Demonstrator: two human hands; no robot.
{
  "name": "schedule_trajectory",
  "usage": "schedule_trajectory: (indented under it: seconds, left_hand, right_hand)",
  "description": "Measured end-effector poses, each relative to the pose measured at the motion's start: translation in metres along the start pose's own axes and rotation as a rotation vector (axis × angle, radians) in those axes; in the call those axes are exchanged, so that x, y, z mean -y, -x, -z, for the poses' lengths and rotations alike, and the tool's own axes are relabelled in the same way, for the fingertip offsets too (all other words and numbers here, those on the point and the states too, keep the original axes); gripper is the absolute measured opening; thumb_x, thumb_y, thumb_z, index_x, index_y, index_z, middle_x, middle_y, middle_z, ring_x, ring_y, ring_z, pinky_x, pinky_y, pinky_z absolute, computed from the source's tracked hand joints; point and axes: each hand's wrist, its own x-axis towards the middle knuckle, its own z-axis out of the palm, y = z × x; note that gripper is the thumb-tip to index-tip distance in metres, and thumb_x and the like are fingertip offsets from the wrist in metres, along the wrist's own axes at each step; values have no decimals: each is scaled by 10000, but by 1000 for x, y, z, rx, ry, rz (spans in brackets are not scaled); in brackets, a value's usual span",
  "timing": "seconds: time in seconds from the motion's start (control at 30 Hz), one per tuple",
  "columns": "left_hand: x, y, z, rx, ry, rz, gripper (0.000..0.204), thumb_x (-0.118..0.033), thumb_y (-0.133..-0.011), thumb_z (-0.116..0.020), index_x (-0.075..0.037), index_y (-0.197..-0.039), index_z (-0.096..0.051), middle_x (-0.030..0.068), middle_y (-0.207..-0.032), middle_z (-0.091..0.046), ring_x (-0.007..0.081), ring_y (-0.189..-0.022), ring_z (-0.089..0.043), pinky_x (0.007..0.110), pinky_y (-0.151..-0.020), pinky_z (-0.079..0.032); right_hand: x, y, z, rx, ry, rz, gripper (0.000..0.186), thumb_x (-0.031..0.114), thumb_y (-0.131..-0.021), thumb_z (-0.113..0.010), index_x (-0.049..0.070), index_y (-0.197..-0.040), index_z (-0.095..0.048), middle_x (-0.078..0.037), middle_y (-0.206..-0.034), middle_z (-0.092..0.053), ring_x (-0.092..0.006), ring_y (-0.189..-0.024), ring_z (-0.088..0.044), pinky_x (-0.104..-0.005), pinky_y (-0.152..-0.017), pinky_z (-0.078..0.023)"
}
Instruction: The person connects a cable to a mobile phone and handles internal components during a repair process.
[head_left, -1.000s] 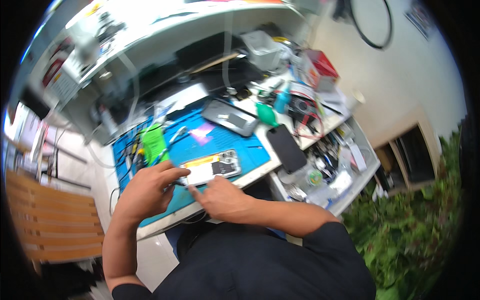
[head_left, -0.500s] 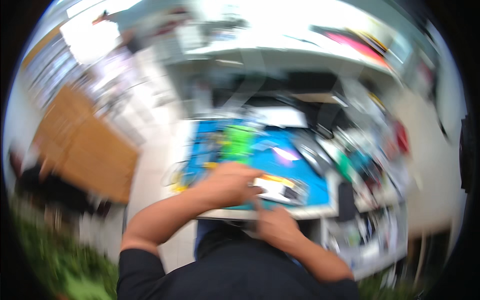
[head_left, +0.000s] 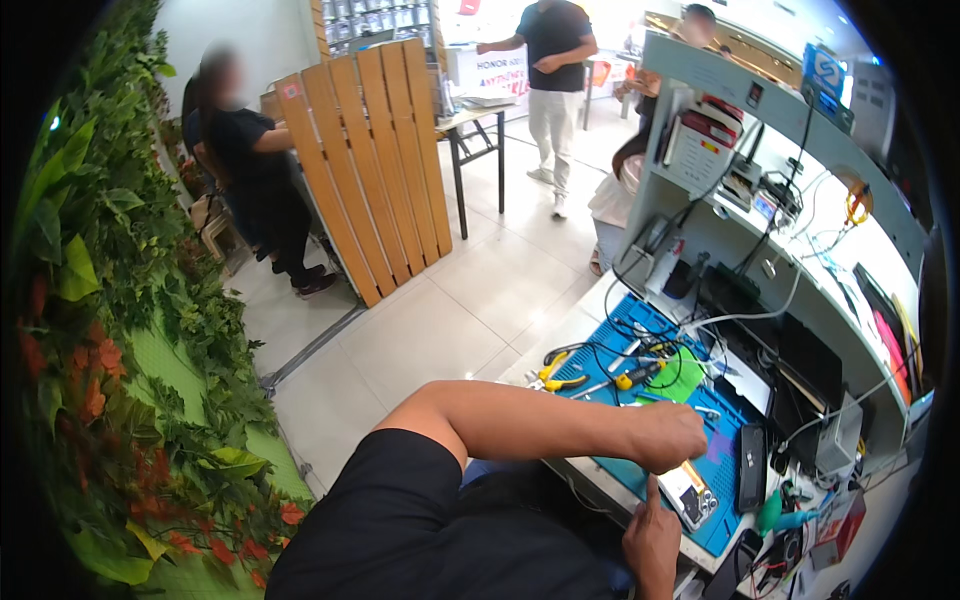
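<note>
My left hand (head_left: 668, 436) is closed just over the upper end of an opened white-and-silver phone (head_left: 688, 500) on the blue mat (head_left: 620, 318); what its fingers hold, if anything, is hidden. My right hand (head_left: 650, 540) is below it, index finger stretched up beside the phone’s left edge, other fingers curled loosely. Nearby on the mat are a green pad (head_left: 676, 372), yellow-and-black pliers (head_left: 560, 380) and tangled cables. A dark phone frame (head_left: 750, 465) lies right of the opened phone.
The cluttered shelf unit (head_left: 750, 85) stands behind the bench. Leafy wall (head_left: 140, 400) lines the left. A wooden slatted panel (head_left: 370, 170) stands on the tiled floor (head_left: 420, 330), with a person (head_left: 250, 160) behind it, another (head_left: 555, 100) further back and others near the shelf.
The view has swung sharply left, bringing the people and shop floor into sight. Both my hands stay at the opened phone, my left one above my right.
</note>
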Motion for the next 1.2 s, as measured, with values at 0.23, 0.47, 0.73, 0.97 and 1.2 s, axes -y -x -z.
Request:
schedule_trajectory:
  seconds: [0.23,0.47,0.73,0.97,1.2]
  left_hand:
    - [18,21,-36,-332,355,-73,947,-73,-938,-829,-187,-1747,-349,216,-1067,-756,483,-984,-751,563,-825,-579]
    - [12,36,-71,-669,526,66,1009,-107,-1025,-806,-173,-1834,-206,205,-1048,-787,419,-903,-792,493,-808,-618]
    - [5,-41,-35,-763,866,102,1207,-57,-1014,-846,-124,-1845,28,90,-1097,-743,164,-933,-746,363,-878,-636]
    - [-12,-120,-50,-703,942,-15,1020,-61,-1081,-783,-97,-1821,-82,95,-1079,-768,149,-915,-756,339,-812,-665]
    - [-29,-187,-67,-505,531,-102,1099,-40,-1030,-834,-143,-1832,-90,133,-1023,-827,219,-922,-817,366,-875,-646]
  right_hand:
    - [24,-6,28,96,-76,-126,511,139,-1080,-619,-37,-1560,-601,-380,-1070,-763,-546,-942,-750,-611,-844,-588]
    - [21,-7,28,100,-74,-142,473,154,-1078,-645,-20,-1518,-641,-335,-1068,-769,-536,-932,-743,-588,-823,-593]
    - [-21,7,-5,-119,63,3,768,120,-971,-703,-87,-1658,-427,-185,-625,-665,-424,-545,-666,-561,-553,-525]
    - [-5,-4,-19,41,19,72,891,151,-927,-663,-150,-1705,-349,-159,-709,-733,-343,-671,-742,-502,-633,-552]
    - [4,-12,-22,-107,-79,35,755,168,-972,-614,-140,-1646,-468,-212,-731,-751,-381,-676,-758,-507,-642,-567]
